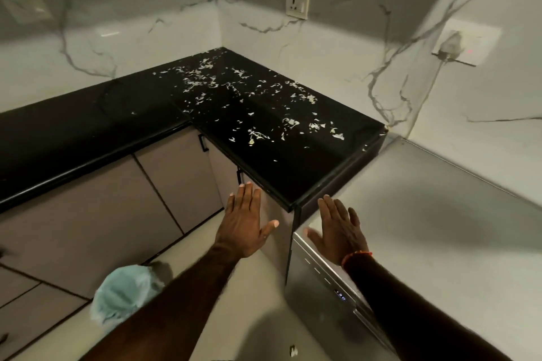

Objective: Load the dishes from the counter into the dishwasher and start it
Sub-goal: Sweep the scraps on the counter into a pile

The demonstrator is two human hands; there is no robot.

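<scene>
Black counter (293, 173), flat empty hands (245, 226)

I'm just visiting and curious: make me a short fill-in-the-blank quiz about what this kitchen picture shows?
1. The left hand and right hand both hold ____.
2. The countertop is coloured ____.
3. Pale scraps lie scattered on the ____.
4. The orange band sits on the ____ wrist.

Missing words: nothing; black; countertop; right

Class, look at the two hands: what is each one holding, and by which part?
Nothing. The left hand and right hand are both open with fingers spread, hovering near the counter corner.
</scene>
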